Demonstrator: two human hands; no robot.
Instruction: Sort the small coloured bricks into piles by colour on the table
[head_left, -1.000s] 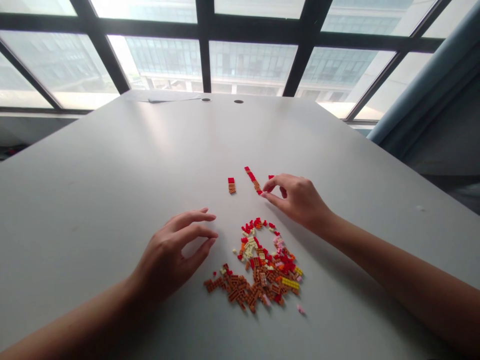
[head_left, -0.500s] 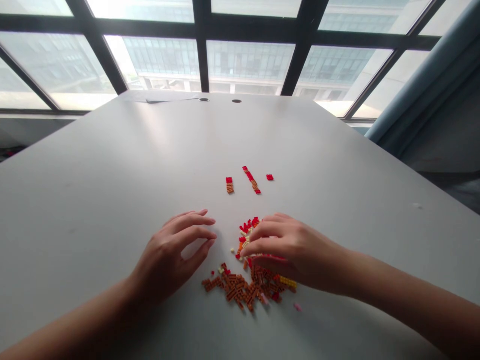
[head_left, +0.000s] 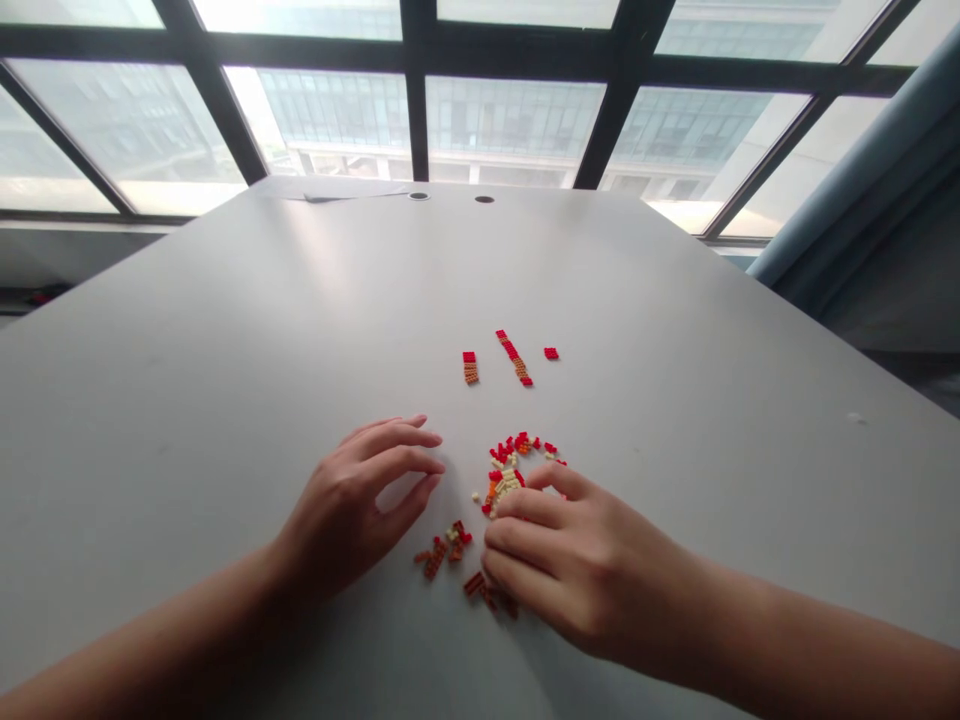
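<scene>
My left hand [head_left: 356,500] hovers or rests left of the loose bricks, its fingers loosely bent and apart, holding nothing visible. My right hand [head_left: 592,560] lies over the brick pile with its fingers curved down and spread; what is under the palm is hidden. Small brown toy bricks [head_left: 476,587] show at its fingertips. Between the hands lies a little cluster of brown bricks [head_left: 435,560] with a few red and cream ones. Beyond the right fingers are red bricks [head_left: 523,440] and cream bricks [head_left: 508,482], partly covered.
Farther up the white table [head_left: 300,330] lie a short red and brown brick strip [head_left: 470,368], a longer slanted strip [head_left: 514,358] and a small red block [head_left: 551,353]. Two round holes and a flat sheet [head_left: 330,193] are near the far edge by the window.
My right hand has come down and nearer over the brown bricks, covering most of them. Some of the brown pile has shifted or separated. My left hand has kept its pose; the view has shifted slightly.
</scene>
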